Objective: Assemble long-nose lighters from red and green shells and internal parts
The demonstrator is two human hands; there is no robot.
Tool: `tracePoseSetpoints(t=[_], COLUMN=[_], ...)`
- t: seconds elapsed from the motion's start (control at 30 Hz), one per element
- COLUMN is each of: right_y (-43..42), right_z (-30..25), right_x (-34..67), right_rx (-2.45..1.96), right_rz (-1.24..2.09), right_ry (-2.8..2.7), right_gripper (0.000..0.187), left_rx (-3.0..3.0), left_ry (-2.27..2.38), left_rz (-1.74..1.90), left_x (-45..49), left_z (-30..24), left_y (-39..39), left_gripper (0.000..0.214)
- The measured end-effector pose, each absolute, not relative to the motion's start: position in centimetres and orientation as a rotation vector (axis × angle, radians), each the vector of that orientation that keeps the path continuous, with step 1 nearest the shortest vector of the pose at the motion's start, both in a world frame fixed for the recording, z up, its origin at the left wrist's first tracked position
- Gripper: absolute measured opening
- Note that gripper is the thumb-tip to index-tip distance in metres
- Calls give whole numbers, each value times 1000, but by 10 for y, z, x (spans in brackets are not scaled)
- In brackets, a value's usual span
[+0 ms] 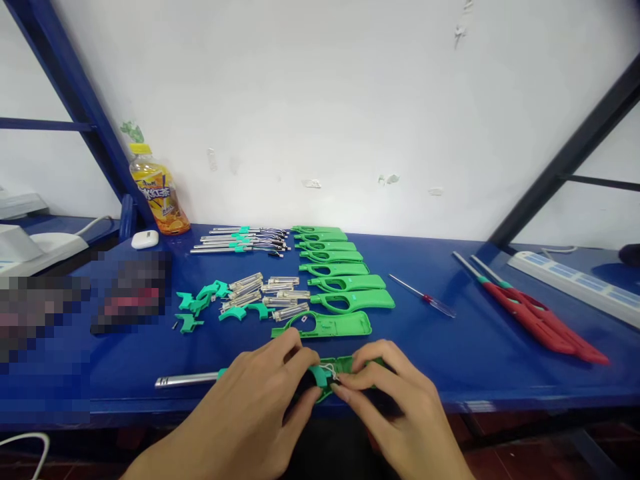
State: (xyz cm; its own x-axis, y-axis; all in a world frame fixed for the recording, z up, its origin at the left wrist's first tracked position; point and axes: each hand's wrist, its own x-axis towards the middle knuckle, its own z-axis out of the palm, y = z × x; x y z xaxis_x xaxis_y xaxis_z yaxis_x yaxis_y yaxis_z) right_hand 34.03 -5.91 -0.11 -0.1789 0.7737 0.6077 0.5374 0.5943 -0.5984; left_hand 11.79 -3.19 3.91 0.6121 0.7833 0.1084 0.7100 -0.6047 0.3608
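My left hand [260,393] and my right hand [395,400] meet at the near edge of the blue table [480,347]. Both pinch a green lighter body [345,368] lying flat; a metal tube [185,381] sticks out from it to the left. My left fingers close on its teal trigger part, my right fingertips on thin white wires at its middle. Just beyond lies an open green half-shell [325,325].
A row of green handle shells [335,267] runs toward the wall. Metal tubes with wires [240,240], small metal pieces [265,293] and teal triggers [200,300] lie left. A screwdriver [423,295], red lighters [535,317], a power strip [575,283], a drink bottle [157,190].
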Motion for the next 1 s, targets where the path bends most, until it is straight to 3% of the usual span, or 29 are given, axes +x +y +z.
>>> tracePoseSetpoints(t=[0.43,1.0], right_y=[-57,-57], right_z=[-1,-7], right_x=[343,332], right_rx=[-1149,-1078], right_rz=[300,202], right_ry=[-1875,-1771], right_gripper=[5,15], left_rx=[2611,2651], left_ry=[1209,1217], left_rz=[369,463], left_x=[118,117], left_z=[40,37], left_y=[-33,-34], left_gripper=[23,23])
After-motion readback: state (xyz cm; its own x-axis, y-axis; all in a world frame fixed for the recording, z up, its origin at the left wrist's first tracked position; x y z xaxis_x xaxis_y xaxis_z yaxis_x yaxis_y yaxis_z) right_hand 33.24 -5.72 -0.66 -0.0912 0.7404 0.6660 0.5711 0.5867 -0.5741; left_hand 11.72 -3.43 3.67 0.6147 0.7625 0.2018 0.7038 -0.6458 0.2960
